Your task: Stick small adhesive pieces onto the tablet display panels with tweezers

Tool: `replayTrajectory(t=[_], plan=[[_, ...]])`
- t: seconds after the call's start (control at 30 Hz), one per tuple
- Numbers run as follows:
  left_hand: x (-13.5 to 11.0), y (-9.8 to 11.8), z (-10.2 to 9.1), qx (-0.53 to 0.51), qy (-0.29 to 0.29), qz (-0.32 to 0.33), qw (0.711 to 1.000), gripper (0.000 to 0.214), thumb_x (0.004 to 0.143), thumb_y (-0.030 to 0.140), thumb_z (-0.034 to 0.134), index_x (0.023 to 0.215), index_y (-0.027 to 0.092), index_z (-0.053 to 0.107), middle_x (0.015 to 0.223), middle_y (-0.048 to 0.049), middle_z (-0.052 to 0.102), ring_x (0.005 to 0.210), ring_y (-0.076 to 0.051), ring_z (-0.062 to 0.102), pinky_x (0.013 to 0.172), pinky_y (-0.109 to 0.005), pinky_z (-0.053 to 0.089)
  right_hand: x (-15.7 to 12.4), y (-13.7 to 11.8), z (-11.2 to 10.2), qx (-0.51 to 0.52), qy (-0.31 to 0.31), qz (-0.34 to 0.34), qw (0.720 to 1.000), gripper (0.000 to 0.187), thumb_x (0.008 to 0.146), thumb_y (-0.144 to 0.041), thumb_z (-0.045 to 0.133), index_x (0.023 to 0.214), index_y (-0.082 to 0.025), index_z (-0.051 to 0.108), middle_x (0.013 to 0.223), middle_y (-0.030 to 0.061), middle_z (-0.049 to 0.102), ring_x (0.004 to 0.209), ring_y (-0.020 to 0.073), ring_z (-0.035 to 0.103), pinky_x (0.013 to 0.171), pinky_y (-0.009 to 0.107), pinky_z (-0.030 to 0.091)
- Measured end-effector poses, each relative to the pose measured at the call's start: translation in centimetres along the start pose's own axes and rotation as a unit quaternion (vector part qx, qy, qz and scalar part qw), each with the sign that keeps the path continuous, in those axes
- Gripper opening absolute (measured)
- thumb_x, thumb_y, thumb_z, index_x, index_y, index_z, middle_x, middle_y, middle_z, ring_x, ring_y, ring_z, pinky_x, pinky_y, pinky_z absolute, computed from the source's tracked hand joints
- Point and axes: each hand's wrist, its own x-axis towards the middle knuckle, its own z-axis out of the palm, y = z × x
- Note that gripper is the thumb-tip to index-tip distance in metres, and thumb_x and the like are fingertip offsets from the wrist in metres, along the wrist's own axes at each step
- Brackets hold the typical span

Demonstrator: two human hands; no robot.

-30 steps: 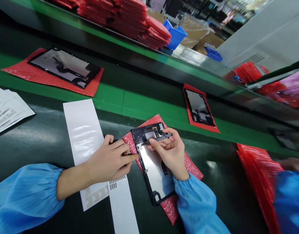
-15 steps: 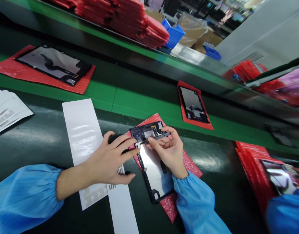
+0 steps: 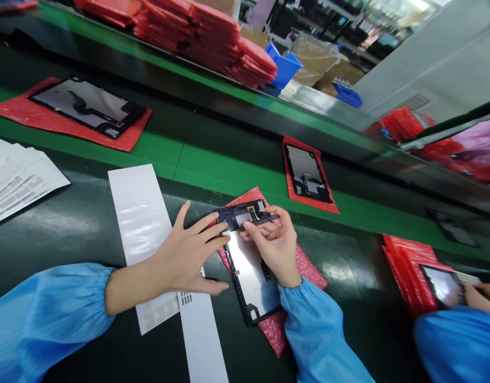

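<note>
A black tablet frame (image 3: 248, 266) with a silvery back lies on a red bubble sheet (image 3: 304, 266) in front of me. My left hand (image 3: 189, 255) rests with fingers spread, its fingertips touching the frame's upper left edge. My right hand (image 3: 272, 244) is closed in a pinch on a thin dark strip (image 3: 264, 219) held across the frame's top end. Under my left hand lies a white backing sheet (image 3: 141, 218) with small printed labels at its near end.
Two more tablet frames on red sheets ride the green belt, one at left (image 3: 89, 106) and one at centre (image 3: 307, 173). White sheets (image 3: 17, 178) fan out at far left. Red sheet stacks (image 3: 213, 37) line the far shelf. Another person's hand (image 3: 476, 295) holds a frame at right.
My left hand went from a pinch to spread fingers and now touches the frame's edge. The belt items drifted left. The neighbour's hand brought a frame into view at right.
</note>
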Motion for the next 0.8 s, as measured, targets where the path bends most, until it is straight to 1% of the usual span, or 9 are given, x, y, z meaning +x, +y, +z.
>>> replayTrajectory(t=[0.1,0.2,0.23,0.3,0.4,0.5,0.57,0.63,0.8], plan=[[0.3,-0.1,0.1,-0.009,0.005,0.000,1.000,0.078,0.084,0.083,0.050,0.139,0.028,0.060,0.150,0.0030,0.055,0.147,-0.023,0.043,0.128,-0.056,-0.027,0.5,0.0,-0.1,0.033,0.041,-0.004,0.999,0.074,0.076,-0.039,0.087,0.128,-0.024,0.037,0.076,0.0044,0.074,0.068,0.0178,0.075,0.070,0.023,0.066],[0.5,-0.2,0.0,-0.007,0.011,0.001,1.000,0.076,0.087,0.078,0.051,0.143,0.026,0.057,0.151,0.0003,0.055,0.147,-0.025,0.042,0.126,-0.058,-0.027,0.6,0.0,-0.3,0.058,0.040,-0.009,0.997,0.082,0.074,-0.038,0.089,0.136,-0.024,0.038,0.083,0.0031,0.075,0.071,0.0175,0.076,0.070,0.024,0.067],[0.5,-0.3,-0.2,-0.005,0.016,0.002,1.000,0.074,0.089,0.076,0.051,0.143,0.026,0.056,0.150,-0.0005,0.055,0.148,-0.025,0.042,0.126,-0.059,-0.026,0.3,0.0,-0.3,0.066,0.031,-0.010,0.997,0.078,0.073,-0.037,0.089,0.134,-0.023,0.042,0.087,0.0036,0.076,0.072,0.0168,0.076,0.070,0.023,0.067],[0.0,-0.2,-0.9,-0.002,0.023,0.002,1.000,0.069,0.090,0.072,0.053,0.141,0.026,0.057,0.149,-0.0014,0.056,0.150,-0.025,0.040,0.127,-0.060,-0.022,-0.9,-0.1,-0.2,0.071,-0.004,-0.005,0.997,0.060,0.072,-0.032,0.090,0.118,-0.019,0.054,0.092,0.0057,0.077,0.072,0.0151,0.076,0.068,0.020,0.066],[-2.1,0.5,-2.1,-0.008,0.031,-0.015,0.999,0.059,0.086,0.067,0.062,0.129,0.027,0.062,0.143,-0.0003,0.059,0.144,-0.022,0.045,0.130,-0.056,-0.012,-3.9,-0.2,0.5,0.055,-0.124,0.024,0.990,0.036,0.072,-0.025,0.089,0.093,-0.014,0.062,0.093,0.0098,0.077,0.077,0.0170,0.077,0.073,0.020,0.067],[-5.0,1.5,-2.6,-0.012,0.047,-0.033,0.998,0.047,0.082,0.064,0.070,0.113,0.029,0.068,0.127,0.0042,0.066,0.126,-0.018,0.056,0.129,-0.051,0.002,-6.7,-0.4,1.7,0.032,-0.219,0.051,0.974,0.028,0.072,-0.020,0.088,0.091,-0.014,0.068,0.094,0.0107,0.077,0.084,0.0197,0.078,0.076,0.020,0.067],[-6.5,1.9,-2.4,-0.014,0.059,-0.037,0.998,0.040,0.083,0.064,0.073,0.105,0.031,0.070,0.117,0.0075,0.069,0.117,-0.016,0.058,0.126,-0.049,0.008,-7.8,-0.4,2.5,0.019,-0.236,0.054,0.970,0.026,0.072,-0.018,0.087,0.092,-0.014,0.070,0.095,0.0093,0.077,0.085,0.0187,0.078,0.077,0.018,0.066],[-7.2,2.0,-2.1,-0.024,0.063,-0.039,0.997,0.033,0.085,0.061,0.073,0.099,0.032,0.072,0.109,0.0098,0.070,0.113,-0.014,0.059,0.123,-0.047,0.011,-8.3,-0.4,3.0,0.009,-0.237,0.048,0.970,0.026,0.071,-0.016,0.087,0.092,-0.016,0.072,0.094,0.0074,0.077,0.085,0.0176,0.078,0.078,0.017,0.066],[-6.8,1.7,-1.6,-0.063,0.065,-0.041,0.995,0.023,0.088,0.056,0.072,0.092,0.033,0.074,0.102,0.0107,0.071,0.108,-0.011,0.059,0.121,-0.045,0.011,-8.1,-0.2,3.0,-0.008,-0.226,0.045,0.973,0.023,0.073,-0.017,0.086,0.092,-0.017,0.072,0.095,0.0066,0.077,0.087,0.0170,0.078,0.080,0.017,0.066]])
